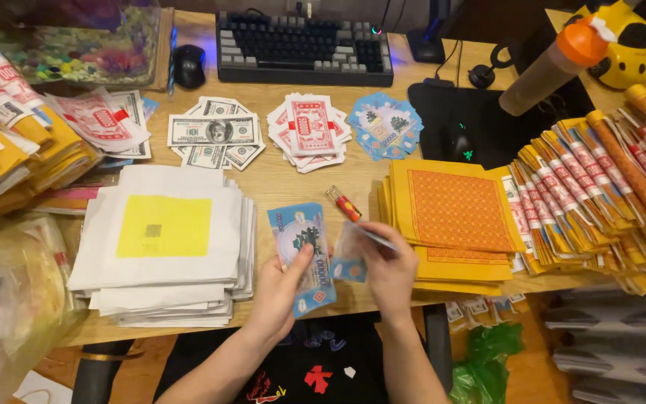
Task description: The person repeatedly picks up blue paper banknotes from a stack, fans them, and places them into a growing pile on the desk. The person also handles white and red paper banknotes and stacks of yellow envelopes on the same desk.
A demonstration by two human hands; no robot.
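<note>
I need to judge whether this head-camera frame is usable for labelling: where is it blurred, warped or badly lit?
Head view: the note pulled by the right hand is smeared by motion, while the blue notes in the left hand stay fairly sharp; the desk edge bows from wide-angle distortion; lighting is warm and even, with soft shadows; the plastic bag at the left edge looks hazy.

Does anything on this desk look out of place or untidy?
Mostly orderly. The white paper stack has sheets skewed at its lower edge, and the yellow sheets overhang the desk edge. A small red lighter-like thing lies loose between piles.
</note>
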